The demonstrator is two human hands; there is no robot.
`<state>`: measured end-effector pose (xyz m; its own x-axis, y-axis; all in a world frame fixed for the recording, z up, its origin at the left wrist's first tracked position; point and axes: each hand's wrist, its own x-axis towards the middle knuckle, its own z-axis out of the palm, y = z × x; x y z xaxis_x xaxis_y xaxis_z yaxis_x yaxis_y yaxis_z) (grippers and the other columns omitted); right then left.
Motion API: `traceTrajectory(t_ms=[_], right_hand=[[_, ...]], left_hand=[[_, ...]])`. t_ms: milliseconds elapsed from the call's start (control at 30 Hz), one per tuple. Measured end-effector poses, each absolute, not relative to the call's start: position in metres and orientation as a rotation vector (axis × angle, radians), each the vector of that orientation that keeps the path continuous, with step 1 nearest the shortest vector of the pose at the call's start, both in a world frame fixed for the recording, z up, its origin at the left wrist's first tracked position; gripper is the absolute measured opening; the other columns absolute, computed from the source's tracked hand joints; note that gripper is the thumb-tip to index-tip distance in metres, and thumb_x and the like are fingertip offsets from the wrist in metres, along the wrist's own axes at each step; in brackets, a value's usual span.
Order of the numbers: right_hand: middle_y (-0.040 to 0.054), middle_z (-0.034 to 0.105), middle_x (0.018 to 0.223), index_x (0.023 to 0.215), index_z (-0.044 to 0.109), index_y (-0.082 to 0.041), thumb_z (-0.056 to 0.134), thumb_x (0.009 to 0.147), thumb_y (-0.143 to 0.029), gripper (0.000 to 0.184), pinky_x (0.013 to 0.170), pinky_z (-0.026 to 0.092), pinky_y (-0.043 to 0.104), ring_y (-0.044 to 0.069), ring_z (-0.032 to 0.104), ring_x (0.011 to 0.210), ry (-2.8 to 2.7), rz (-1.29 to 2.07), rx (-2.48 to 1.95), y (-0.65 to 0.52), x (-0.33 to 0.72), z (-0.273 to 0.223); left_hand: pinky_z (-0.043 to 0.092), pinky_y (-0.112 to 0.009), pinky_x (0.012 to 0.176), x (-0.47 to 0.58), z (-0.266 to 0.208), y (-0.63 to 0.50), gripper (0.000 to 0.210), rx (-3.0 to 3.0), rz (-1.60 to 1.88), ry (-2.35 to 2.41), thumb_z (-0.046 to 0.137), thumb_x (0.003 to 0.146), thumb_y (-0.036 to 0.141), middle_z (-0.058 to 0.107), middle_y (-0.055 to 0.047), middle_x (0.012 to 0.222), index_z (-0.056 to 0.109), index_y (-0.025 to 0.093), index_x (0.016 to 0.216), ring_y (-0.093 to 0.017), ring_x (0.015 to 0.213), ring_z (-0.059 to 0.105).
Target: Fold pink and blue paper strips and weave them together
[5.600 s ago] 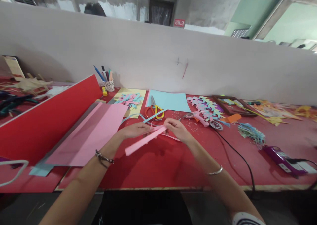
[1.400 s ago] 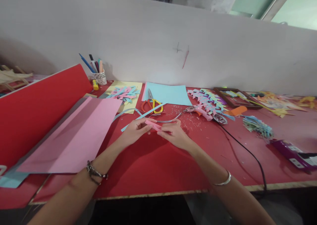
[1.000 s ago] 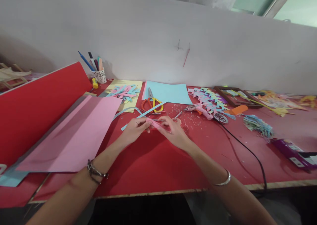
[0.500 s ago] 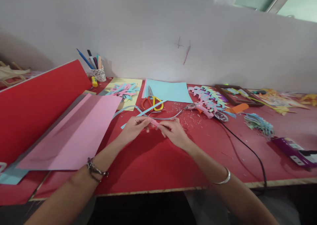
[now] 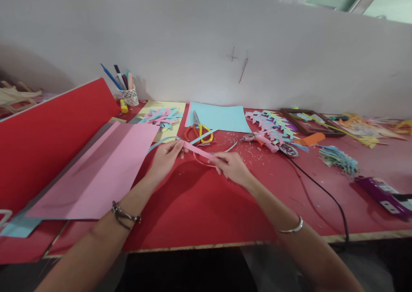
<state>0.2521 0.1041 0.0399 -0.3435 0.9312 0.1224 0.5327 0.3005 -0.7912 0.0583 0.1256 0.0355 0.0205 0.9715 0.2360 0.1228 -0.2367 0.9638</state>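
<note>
A narrow pink paper strip (image 5: pixel 198 149) is stretched between my two hands above the red table. My left hand (image 5: pixel 165 157) pinches it near its left end. Farther right, my right hand (image 5: pixel 232 167) grips it between thumb and fingers, and a thin loop of the strip hangs below. Just beyond my hands lie scissors (image 5: pixel 206 136) with one red and one yellow handle, a blue paper strip (image 5: pixel 202 136) crossing over them. A pink glue gun (image 5: pixel 267 141) rests to the right of my right hand.
Pink sheets (image 5: pixel 96 172) lie at left beside a leaning red board (image 5: pixel 51 133). Behind stand a pen cup (image 5: pixel 130 96), a pile of cut strips (image 5: pixel 162 118) and blue paper (image 5: pixel 222 116). Zigzag paper chains (image 5: pixel 273 124), a black cord (image 5: pixel 318 182) and a purple power strip (image 5: pixel 383 195) are at right.
My hands have moved apart, the left one going left and slightly away, the right one slightly right. A longer stretch of the pink paper strip now shows between them.
</note>
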Motion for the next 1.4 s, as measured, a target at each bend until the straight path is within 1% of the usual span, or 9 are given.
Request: traceTrajectory(t_ms=[100, 200, 367, 533, 767, 900, 1033, 1233, 1400], right_hand=[[-0.0069, 0.047, 0.042, 0.069, 0.059, -0.016, 0.042, 0.079, -0.032, 0.025, 0.038, 0.029, 0.017, 0.004, 0.038, 0.032, -1.848, 0.996, -1.317, 0.105, 0.254, 0.039], [-0.0060, 0.051, 0.043, 0.070, 0.058, -0.016, 0.043, 0.077, -0.034, 0.025, 0.038, 0.032, 0.018, 0.005, 0.044, 0.031, -1.720, 1.088, -1.259, 0.107, 0.253, 0.040], [-0.0029, 0.059, 0.051, 0.067, 0.054, -0.016, 0.049, 0.072, -0.036, 0.021, 0.047, 0.044, 0.021, 0.008, 0.055, 0.041, -1.493, 1.137, -1.185, 0.111, 0.252, 0.043], [-0.0011, 0.062, 0.054, 0.066, 0.055, -0.016, 0.054, 0.070, -0.036, 0.020, 0.052, 0.047, 0.023, 0.009, 0.058, 0.043, -1.375, 1.155, -1.177, 0.111, 0.253, 0.044], [-0.0009, 0.057, 0.044, 0.054, 0.054, -0.015, 0.058, 0.067, -0.042, 0.030, 0.039, 0.043, 0.021, 0.008, 0.052, 0.035, -1.285, 1.093, -1.255, 0.111, 0.253, 0.043], [-0.0011, 0.055, 0.042, 0.050, 0.053, -0.016, 0.058, 0.065, -0.048, 0.036, 0.035, 0.040, 0.020, 0.007, 0.049, 0.033, -1.306, 1.066, -1.216, 0.112, 0.254, 0.043], [-0.0035, 0.050, 0.039, 0.050, 0.050, -0.017, 0.053, 0.066, -0.055, 0.041, 0.032, 0.032, 0.018, 0.005, 0.041, 0.030, -1.388, 1.031, -1.204, 0.110, 0.254, 0.044], [-0.0060, 0.033, 0.034, 0.045, 0.040, -0.019, 0.042, 0.068, -0.065, 0.052, 0.036, 0.026, 0.020, 0.005, 0.030, 0.033, -1.491, 0.877, -1.272, 0.110, 0.255, 0.045], [-0.0051, 0.032, 0.042, 0.045, 0.034, -0.020, 0.038, 0.068, -0.068, 0.054, 0.040, 0.024, 0.022, 0.006, 0.027, 0.039, -1.578, 0.801, -1.187, 0.110, 0.256, 0.045]], left_hand=[[0.036, -0.021, 0.051, 0.055, 0.035, 0.129, 0.027, 1.435, 1.395, 1.177, 0.048, 0.074, 0.030, 0.045, 0.004, 0.046, 0.055, 0.017, 0.052, -0.008, 0.045, 0.041], [0.035, -0.021, 0.049, 0.054, 0.033, 0.131, 0.025, 1.389, 1.442, 1.164, 0.048, 0.074, 0.027, 0.047, 0.003, 0.048, 0.057, 0.017, 0.053, -0.007, 0.044, 0.039], [0.035, -0.020, 0.047, 0.054, 0.029, 0.133, 0.023, 1.267, 1.506, 1.148, 0.051, 0.073, 0.025, 0.051, 0.002, 0.051, 0.057, 0.017, 0.052, -0.006, 0.043, 0.039], [0.036, -0.020, 0.047, 0.055, 0.027, 0.133, 0.022, 1.231, 1.546, 1.152, 0.054, 0.071, 0.030, 0.054, 0.002, 0.053, 0.058, 0.016, 0.055, -0.006, 0.044, 0.040], [0.035, -0.022, 0.049, 0.054, 0.026, 0.132, 0.027, 1.299, 1.538, 1.186, 0.055, 0.072, 0.036, 0.048, 0.003, 0.045, 0.057, 0.017, 0.053, -0.007, 0.045, 0.039], [0.033, -0.022, 0.049, 0.053, 0.021, 0.134, 0.027, 1.289, 1.544, 1.140, 0.056, 0.071, 0.039, 0.048, 0.003, 0.047, 0.058, 0.017, 0.055, -0.007, 0.046, 0.039], [0.030, -0.021, 0.045, 0.053, 0.020, 0.136, 0.026, 1.192, 1.552, 1.059, 0.059, 0.069, 0.038, 0.046, 0.004, 0.047, 0.056, 0.017, 0.053, -0.006, 0.044, 0.034], [0.028, -0.019, 0.041, 0.060, 0.030, 0.132, 0.024, 1.033, 1.509, 1.011, 0.060, 0.070, 0.030, 0.049, 0.004, 0.050, 0.055, 0.016, 0.051, -0.003, 0.040, 0.030], [0.032, -0.017, 0.042, 0.063, 0.033, 0.130, 0.022, 0.923, 1.490, 0.957, 0.059, 0.071, 0.024, 0.050, 0.005, 0.051, 0.055, 0.014, 0.052, -0.001, 0.039, 0.029]])
